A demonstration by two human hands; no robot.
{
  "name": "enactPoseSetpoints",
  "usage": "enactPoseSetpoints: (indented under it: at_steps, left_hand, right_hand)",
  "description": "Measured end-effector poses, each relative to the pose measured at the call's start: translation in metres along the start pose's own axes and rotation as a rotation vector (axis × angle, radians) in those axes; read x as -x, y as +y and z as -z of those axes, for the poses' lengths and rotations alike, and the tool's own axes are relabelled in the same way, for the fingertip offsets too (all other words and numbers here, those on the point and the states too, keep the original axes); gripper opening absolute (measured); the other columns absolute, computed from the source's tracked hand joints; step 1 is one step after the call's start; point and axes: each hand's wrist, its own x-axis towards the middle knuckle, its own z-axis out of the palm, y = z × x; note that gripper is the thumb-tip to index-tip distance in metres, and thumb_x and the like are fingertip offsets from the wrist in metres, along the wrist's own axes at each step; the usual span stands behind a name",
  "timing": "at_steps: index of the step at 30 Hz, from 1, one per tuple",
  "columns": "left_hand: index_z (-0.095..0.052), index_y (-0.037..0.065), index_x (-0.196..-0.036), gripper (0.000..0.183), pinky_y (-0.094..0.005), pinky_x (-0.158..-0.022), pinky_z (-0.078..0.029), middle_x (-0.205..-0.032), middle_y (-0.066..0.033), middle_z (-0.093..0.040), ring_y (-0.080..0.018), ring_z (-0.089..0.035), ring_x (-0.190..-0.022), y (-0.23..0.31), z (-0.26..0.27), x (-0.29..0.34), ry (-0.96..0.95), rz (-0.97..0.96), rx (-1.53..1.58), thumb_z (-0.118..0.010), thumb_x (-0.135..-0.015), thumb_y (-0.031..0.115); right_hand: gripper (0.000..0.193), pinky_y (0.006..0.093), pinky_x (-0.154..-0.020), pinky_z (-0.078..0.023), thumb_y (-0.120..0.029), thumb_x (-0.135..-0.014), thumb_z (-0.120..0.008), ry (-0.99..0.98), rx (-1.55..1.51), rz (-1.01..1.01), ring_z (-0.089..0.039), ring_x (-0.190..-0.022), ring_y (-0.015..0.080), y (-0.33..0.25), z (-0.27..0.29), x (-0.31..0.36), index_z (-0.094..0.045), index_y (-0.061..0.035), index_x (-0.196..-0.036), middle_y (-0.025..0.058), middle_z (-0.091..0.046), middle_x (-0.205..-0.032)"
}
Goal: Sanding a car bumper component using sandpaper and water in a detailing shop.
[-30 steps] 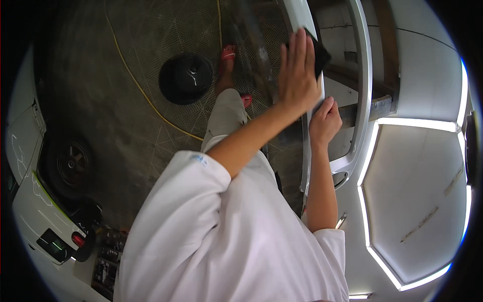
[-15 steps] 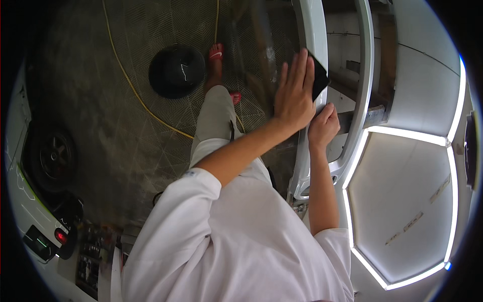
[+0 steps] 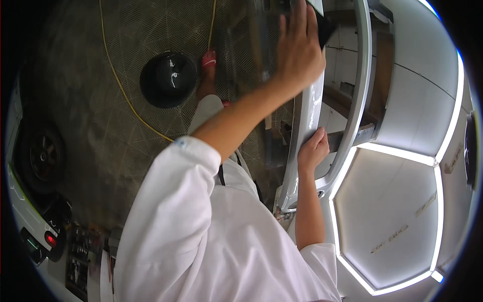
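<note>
A glossy white panel with long openings, shaped like a car bumper [image 3: 313, 103], runs along my right side. My left hand [image 3: 300, 55] reaches across to its far part, fingers stretched over a thin black sheet [image 3: 325, 29] and pressing it against the panel. One corner of the sheet sticks out past the fingers; whether it is cloth or paper I cannot tell. Nearer to me, my right hand [image 3: 313, 152] grips the panel's inner edge, thumb on top. Its other fingers are mostly hidden.
On the patterned floor a black bucket [image 3: 168, 79] stands left of my foot [image 3: 209, 59]. A yellow hose [image 3: 119, 83] curves past it. Dark stand bars [image 3: 347, 138] lie behind the panel. A white car [image 3: 30, 201] is at far left; bright light strips [image 3: 397, 152] line the right wall.
My left hand has slid farther away along the panel with the black sheet. My right hand keeps its hold on the edge. The whole view has shifted slightly.
</note>
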Motion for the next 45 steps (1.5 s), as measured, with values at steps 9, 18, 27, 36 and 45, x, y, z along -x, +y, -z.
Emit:
enactPoseSetpoints:
  at_steps: [9, 18, 27, 36, 45]
  left_hand:
    - [-0.033, -0.015, -0.152, 0.074, -0.0657, -0.121, -0.020, -0.161, -0.0361, -0.028, -0.0508, -0.029, -0.151, 0.016, 0.017, 0.075, -0.252, 0.050, 0.047, -0.065, -0.092, 0.015]
    - [-0.034, -0.014, -0.152, 0.077, -0.0677, -0.119, -0.024, -0.163, -0.0311, -0.027, -0.0490, -0.035, -0.148, 0.006, -0.008, 0.000, -0.127, 0.030, -0.024, -0.069, -0.089, 0.015]
    - [-0.039, -0.014, -0.148, 0.074, -0.0620, -0.119, -0.029, -0.159, -0.0317, -0.035, -0.0444, -0.038, -0.147, -0.040, -0.023, -0.119, 0.107, 0.031, -0.117, -0.068, -0.087, 0.015]
    - [-0.038, -0.013, -0.149, 0.078, -0.0609, -0.120, -0.028, -0.157, -0.0312, -0.037, -0.0439, -0.038, -0.147, -0.048, -0.014, -0.119, 0.094, -0.008, -0.205, -0.072, -0.087, 0.021]
    - [-0.032, -0.013, -0.154, 0.078, -0.0597, -0.125, -0.016, -0.168, -0.0299, -0.016, -0.0432, -0.023, -0.156, 0.052, 0.015, 0.123, -0.389, 0.102, 0.151, -0.063, -0.086, 0.010]
  right_hand:
    - [0.043, 0.0443, -0.060, -0.045, -0.027, -0.108, -0.042, -0.021, 0.023, -0.010, -0.057, -0.059, 0.0344, 0.015, 0.003, 0.000, -0.066, 0.0042, -0.091, 0.0212, -0.060, -0.068]
    - [0.044, 0.0429, -0.062, -0.046, -0.026, -0.108, -0.039, -0.029, 0.028, -0.020, -0.059, -0.061, 0.0321, 0.010, 0.005, 0.001, -0.066, 0.0041, -0.091, 0.0203, -0.061, -0.069]
    - [0.042, 0.0430, -0.065, -0.047, -0.025, -0.108, -0.039, -0.087, 0.014, -0.016, -0.061, -0.065, 0.0331, 0.008, 0.006, 0.001, -0.066, 0.0045, -0.093, 0.0205, -0.063, -0.073]
    - [0.043, 0.0432, -0.066, -0.047, -0.025, -0.108, -0.037, -0.133, 0.029, -0.014, -0.060, -0.068, 0.0353, 0.008, 0.004, 0.002, -0.065, 0.0039, -0.094, 0.0209, -0.063, -0.076]
    - [0.042, 0.0432, -0.064, -0.047, -0.027, -0.109, -0.040, -0.074, 0.005, -0.003, -0.061, -0.066, 0.0366, 0.019, 0.009, 0.001, -0.065, 0.0034, -0.095, 0.0205, -0.063, -0.074]
